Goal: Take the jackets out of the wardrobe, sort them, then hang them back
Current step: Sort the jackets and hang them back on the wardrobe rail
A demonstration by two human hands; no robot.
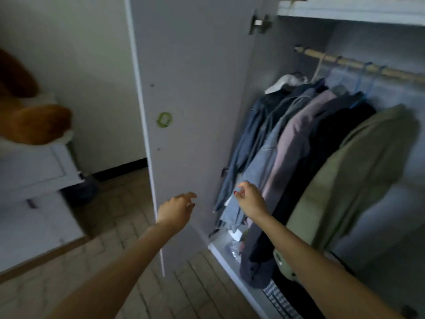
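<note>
The white wardrobe stands open, its door (193, 93) swung out to the left. Several jackets hang from a wooden rail (358, 65): dark denim (248, 134), light blue denim (264, 157), mauve (292, 143), black (331, 143) and olive green (354, 180). My left hand (177, 209) reaches forward in front of the door's inner face, fingers relaxed and holding nothing. My right hand (249, 198) is stretched out in front of the hem of the light blue denim jacket with fingers loosely curled; I cannot tell whether it touches the cloth.
A shelf (349, 10) runs above the rail. Loose items and a checked cloth (280, 300) lie on the wardrobe floor. A white cabinet (34, 180) with a brown plush toy (34, 120) on top stands at left. The floor (110, 261) is tiled.
</note>
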